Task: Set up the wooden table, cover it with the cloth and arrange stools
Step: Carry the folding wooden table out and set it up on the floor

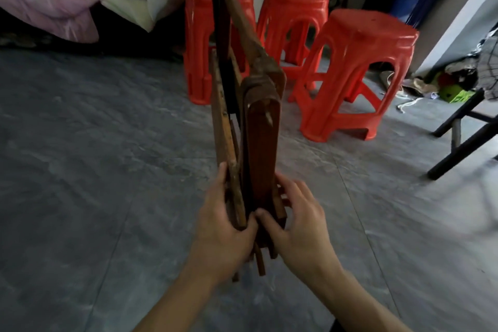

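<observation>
Both hands hold a folded wooden table frame (253, 121) upright over the grey floor (94, 143). The left hand (223, 226) grips the near slats from the left, thumb wrapped across the edge; the right hand (299, 218) curls round the other side. Just beyond stand three red plastic stools (358, 62), the nearest on the right. Heaped bedding (54, 5) lies far left, and a dark bench leg (458, 148) angles in at right.

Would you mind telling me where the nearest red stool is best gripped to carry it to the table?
Probably by the seat rim of the nearest red stool, from above on its open near side. It stands upright, and the arched openings under the seat let fingers hook beneath the rim. Both hands are busy holding the folded wooden table.
</observation>
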A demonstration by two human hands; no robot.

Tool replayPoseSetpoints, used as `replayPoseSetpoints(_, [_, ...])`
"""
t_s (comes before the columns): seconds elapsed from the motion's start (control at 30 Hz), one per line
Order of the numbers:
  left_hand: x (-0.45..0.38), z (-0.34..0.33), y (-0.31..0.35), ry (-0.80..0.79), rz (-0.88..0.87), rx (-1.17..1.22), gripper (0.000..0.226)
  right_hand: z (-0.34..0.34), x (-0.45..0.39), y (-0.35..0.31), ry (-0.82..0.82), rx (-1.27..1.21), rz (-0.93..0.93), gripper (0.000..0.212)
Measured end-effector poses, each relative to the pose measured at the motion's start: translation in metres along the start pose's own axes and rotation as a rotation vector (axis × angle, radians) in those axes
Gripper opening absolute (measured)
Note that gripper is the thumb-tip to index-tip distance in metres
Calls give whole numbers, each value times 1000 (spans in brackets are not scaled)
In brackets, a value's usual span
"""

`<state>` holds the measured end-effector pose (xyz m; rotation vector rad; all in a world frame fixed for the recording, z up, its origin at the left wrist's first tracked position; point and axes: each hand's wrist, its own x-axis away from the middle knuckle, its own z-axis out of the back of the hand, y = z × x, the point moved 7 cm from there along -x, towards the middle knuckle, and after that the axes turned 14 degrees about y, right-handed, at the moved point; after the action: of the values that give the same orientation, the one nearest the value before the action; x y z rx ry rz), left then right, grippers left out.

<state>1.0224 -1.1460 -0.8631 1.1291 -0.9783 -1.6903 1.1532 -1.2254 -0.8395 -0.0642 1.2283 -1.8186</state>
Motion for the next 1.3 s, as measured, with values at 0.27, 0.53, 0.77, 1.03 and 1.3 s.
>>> replayPoseSetpoints(0.27, [7,-6,-7,-14,-2,-18,95,-20,10,8,-100,8,-66,71])
replayPoseSetpoints(0.53, [13,-13,-8,22,-112,-57,85,-15,14,20,-166,-24,-28,88])
replayPoseSetpoints(0.77, [24,-12,0,66,-215,-168,84,-15,16,22,-100,-41,-52,96])
replayPoseSetpoints(1.03, [16,26,3,15,-281,-323,94,22,4,26,22,-71,-108,98])
replayPoseSetpoints(1.3, [-10,120,21,10,-337,-545,98,88,-32,16,183,92,107,93])
